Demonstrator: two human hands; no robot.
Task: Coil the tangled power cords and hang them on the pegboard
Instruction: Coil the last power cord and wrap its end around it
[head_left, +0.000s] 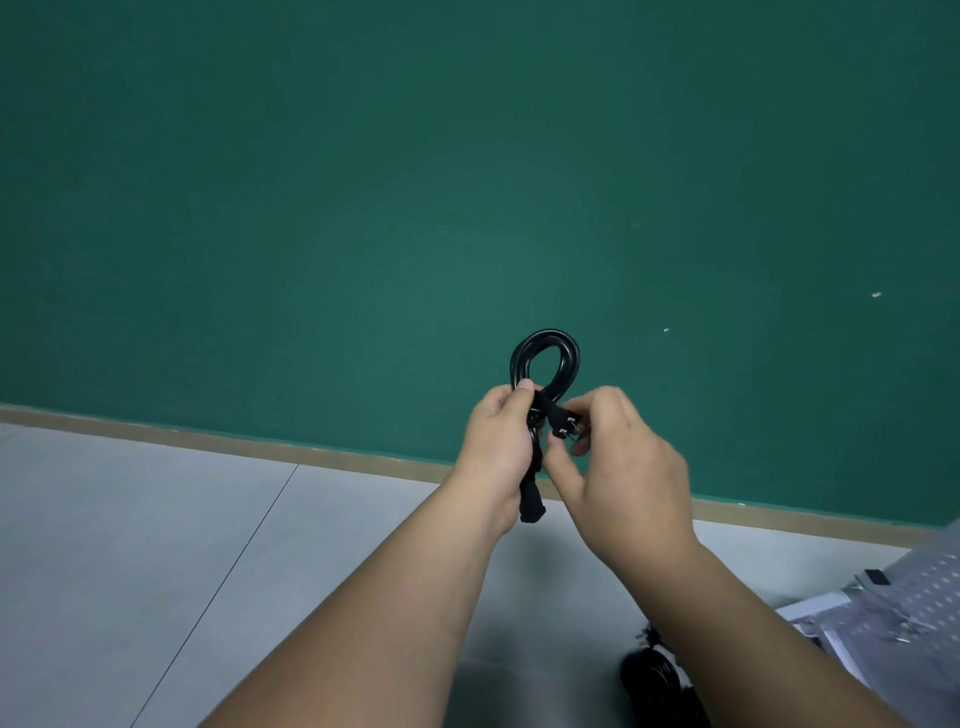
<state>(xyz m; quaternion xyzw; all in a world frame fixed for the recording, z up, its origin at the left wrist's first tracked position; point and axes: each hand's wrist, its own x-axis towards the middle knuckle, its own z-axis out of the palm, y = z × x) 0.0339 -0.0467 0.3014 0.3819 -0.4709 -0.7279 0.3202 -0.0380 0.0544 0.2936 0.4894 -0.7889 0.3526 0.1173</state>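
Left hand (498, 441) grips coiled cord (545, 353); right hand (618, 462) pinches plug (563, 423).

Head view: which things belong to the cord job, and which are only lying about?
Job: black cord, gripped by left hand, its plug pinched by right hand; second cord bundle on the floor; pegboard.
Lying about: white sheets beside the pegboard.

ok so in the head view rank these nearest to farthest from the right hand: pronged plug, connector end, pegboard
1. Pronged plug: pinched by the right hand itself.
2. Connector end: hangs below the left hand, which grips the coiled cord.
3. Pegboard: low at the far right edge.
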